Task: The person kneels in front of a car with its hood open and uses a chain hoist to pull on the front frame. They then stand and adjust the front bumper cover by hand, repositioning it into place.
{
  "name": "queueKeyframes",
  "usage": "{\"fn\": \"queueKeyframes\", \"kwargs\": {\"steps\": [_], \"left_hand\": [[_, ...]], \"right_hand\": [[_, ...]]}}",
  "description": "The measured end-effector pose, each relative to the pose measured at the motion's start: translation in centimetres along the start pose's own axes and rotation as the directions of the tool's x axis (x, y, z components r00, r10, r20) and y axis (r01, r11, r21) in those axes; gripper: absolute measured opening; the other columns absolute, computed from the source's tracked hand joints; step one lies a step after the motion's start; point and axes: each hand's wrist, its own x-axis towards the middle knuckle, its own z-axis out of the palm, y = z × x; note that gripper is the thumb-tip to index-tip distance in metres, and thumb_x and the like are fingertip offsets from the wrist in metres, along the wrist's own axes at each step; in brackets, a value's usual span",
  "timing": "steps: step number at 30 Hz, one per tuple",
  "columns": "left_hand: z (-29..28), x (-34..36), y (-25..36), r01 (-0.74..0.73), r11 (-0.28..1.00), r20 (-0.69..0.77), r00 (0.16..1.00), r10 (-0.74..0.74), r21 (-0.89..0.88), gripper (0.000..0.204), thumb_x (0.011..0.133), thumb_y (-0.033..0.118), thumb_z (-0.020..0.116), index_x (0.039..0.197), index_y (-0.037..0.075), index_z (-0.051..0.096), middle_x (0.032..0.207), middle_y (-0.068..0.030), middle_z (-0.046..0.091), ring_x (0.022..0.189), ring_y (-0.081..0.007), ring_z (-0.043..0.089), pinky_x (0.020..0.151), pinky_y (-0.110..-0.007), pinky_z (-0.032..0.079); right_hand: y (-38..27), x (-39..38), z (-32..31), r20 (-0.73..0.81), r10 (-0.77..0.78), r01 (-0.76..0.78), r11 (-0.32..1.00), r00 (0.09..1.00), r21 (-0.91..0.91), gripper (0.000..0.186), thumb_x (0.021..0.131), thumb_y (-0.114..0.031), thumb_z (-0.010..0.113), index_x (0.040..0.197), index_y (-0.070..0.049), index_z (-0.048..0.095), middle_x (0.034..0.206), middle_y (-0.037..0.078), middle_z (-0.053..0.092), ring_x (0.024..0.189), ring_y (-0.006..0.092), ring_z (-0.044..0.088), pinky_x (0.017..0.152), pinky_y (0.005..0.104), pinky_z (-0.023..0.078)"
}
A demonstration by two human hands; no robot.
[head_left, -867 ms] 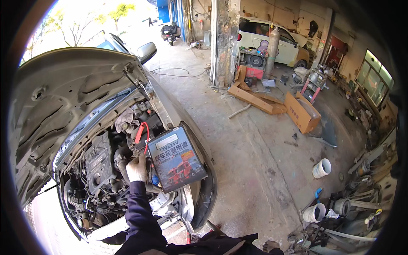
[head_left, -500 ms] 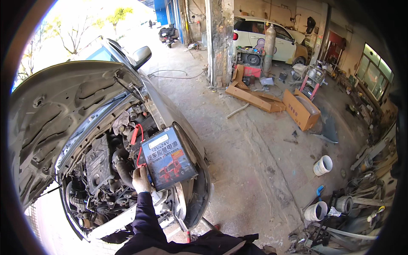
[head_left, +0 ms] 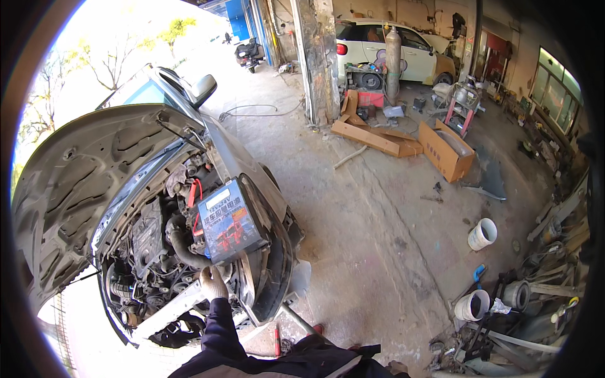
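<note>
My left hand [head_left: 213, 283], in a pale knit glove, is above the front edge of the engine bay. Its fingers look curled; what they hold, if anything, is hidden. Just above it, a boxy jump starter [head_left: 230, 227] with a printed blue and red face rests on the car's front corner. A red cable [head_left: 196, 222] runs along its left side to a red clamp [head_left: 192, 195] among the engine parts. A dark, ribbed hose [head_left: 183, 242] curves beside the box. My right hand cannot be seen.
The raised hood [head_left: 82, 164] stands at the left. On the concrete floor to the right are cardboard boxes [head_left: 447, 154], two white buckets [head_left: 482, 234] and a heap of scrap parts [head_left: 535, 309]. A pillar [head_left: 320, 69] and a white car [head_left: 413, 60] stand farther back.
My left hand has moved down and away from the jump starter's left side, where it was beside the red cable. The view has shifted slightly.
</note>
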Motion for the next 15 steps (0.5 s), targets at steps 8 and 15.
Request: {"fn": "queueKeyframes", "kwargs": {"steps": [8,15], "left_hand": [[-0.3,-10.6,3.0,-0.04,0.991,0.137,0.99,0.022,0.128,0.042,0.098,0.035,0.066,0.118,-0.001,0.071,0.111,-0.0213,0.075,0.102,-0.0355,0.072,0.094,-0.044,0.054],[2.9,-18.3,5.4,-0.005,0.996,0.485,0.873,0.047,-0.087,0.038,0.094,0.036,0.067,0.113,0.005,0.074,0.11,-0.0208,0.073,0.106,-0.0383,0.07,0.095,-0.045,0.054]], "right_hand": [[0.6,-0.3,-6.5,-0.06,0.03,-0.031,0.999,0.998,-0.018,0.017,0.098,-0.014,0.059,0.098,0.003,0.057,0.071,0.019,0.062,0.052,0.0324,0.061,0.047,0.047,0.055],[0.0,-3.0,-9.4,-0.116,0.086,-0.064,0.983,0.99,0.174,0.017,0.101,-0.013,0.055,0.09,-0.001,0.049,0.064,0.013,0.05,0.046,0.0247,0.049,0.041,0.041,0.043]]}}
